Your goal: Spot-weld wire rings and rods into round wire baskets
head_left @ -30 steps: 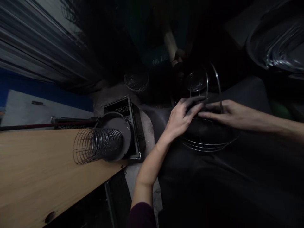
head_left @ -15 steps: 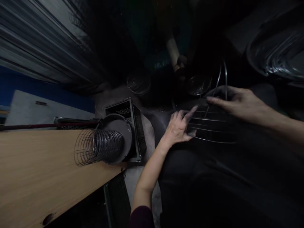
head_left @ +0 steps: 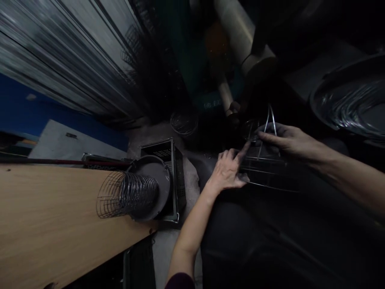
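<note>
My left hand (head_left: 228,170) is closed at the side of a wire frame (head_left: 270,186) with several thin parallel rods, its index finger stretched towards my right hand. The frame lies over dark cloth on my lap. My right hand (head_left: 285,140) pinches a shiny bent metal wire (head_left: 267,117) between thumb and fingers; its bend points up, above the frame. Whether the bent wire touches the frame I cannot tell in the dark.
On the left, a stack of wire rings (head_left: 129,194) sits by a round dark tray (head_left: 164,182) over a black crate (head_left: 180,180), beside a wooden board (head_left: 54,216). Pale machine pipes (head_left: 237,28) stand ahead. A basin of wire pieces (head_left: 355,96) is at right.
The view has tilted, bringing more of the machine pipes into sight. The bent wire in my right hand sits lower and closer to the left hand. Both hands keep their hold.
</note>
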{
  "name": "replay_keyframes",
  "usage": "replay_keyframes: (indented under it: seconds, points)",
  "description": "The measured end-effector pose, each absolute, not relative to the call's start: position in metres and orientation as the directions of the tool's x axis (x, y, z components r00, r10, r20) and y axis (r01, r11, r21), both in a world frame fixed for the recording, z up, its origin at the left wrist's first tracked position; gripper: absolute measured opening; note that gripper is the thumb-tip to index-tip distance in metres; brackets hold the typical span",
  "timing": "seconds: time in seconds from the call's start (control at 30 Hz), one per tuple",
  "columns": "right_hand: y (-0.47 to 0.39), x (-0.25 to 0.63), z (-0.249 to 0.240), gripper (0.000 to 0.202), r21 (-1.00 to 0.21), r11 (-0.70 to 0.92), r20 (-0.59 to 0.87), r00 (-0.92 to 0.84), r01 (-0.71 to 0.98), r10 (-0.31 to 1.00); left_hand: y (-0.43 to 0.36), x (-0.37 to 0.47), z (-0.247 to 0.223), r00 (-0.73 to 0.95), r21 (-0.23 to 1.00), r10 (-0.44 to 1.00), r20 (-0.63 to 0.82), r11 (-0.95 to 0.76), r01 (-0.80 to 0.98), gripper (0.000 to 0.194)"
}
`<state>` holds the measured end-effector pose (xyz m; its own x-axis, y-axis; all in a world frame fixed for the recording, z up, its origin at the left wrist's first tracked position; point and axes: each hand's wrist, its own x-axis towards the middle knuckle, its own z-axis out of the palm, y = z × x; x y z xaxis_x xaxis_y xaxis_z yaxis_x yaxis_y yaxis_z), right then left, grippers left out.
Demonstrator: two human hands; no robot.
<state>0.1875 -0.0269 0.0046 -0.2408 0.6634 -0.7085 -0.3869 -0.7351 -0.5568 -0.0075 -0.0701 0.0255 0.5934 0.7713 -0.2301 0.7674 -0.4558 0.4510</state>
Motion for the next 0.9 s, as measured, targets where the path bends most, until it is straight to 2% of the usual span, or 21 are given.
replay_keyframes:
  seconds: [0.13,0.2,0.27,0.33,0.4,0.5,0.63,0.9]
  points:
    - [-0.003,0.180,0.013,0.018,-0.565,-0.734,-0.693,-0.266,-0.376,0.670,-0.053,-0.010,0.025,0.460,0.611,0.883,0.091,-0.414,0.674,0.067]
    - [0.013,0.176,0.014,0.011,-0.587,-0.720,-0.675,-0.267,-0.370,0.688,-0.041,-0.010,0.026,0.377,0.621,0.898,0.226,-0.431,0.654,0.056]
    - [0.025,0.173,0.010,0.009,-0.614,-0.710,-0.667,-0.254,-0.345,0.700,-0.026,-0.010,0.028,0.403,0.568,0.866,0.297,-0.499,0.654,0.051]
    - [0.034,0.173,0.001,0.010,-0.618,-0.696,-0.665,-0.230,-0.366,0.711,-0.013,-0.011,0.030,0.479,0.505,0.820,0.315,-0.572,0.646,0.050]
    - [0.038,0.175,-0.008,0.014,-0.574,-0.676,-0.644,-0.254,-0.463,0.721,-0.005,-0.011,0.030,0.519,0.487,0.800,0.302,-0.597,0.637,0.049]
    - [0.039,0.178,-0.020,0.036,-0.480,-0.661,-0.583,-0.353,-0.577,0.732,-0.001,-0.013,0.026,0.504,0.497,0.820,0.272,-0.568,0.656,0.050]
    - [0.038,0.178,-0.030,0.058,-0.530,-0.668,-0.529,-0.413,-0.523,0.742,-0.002,-0.015,0.022,0.524,0.466,0.816,0.244,-0.572,0.675,0.051]
    - [0.054,0.174,-0.024,0.053,-0.549,-0.601,-0.477,-0.373,-0.581,0.796,0.017,-0.014,0.021,0.497,0.516,0.826,0.266,-0.558,0.650,0.049]
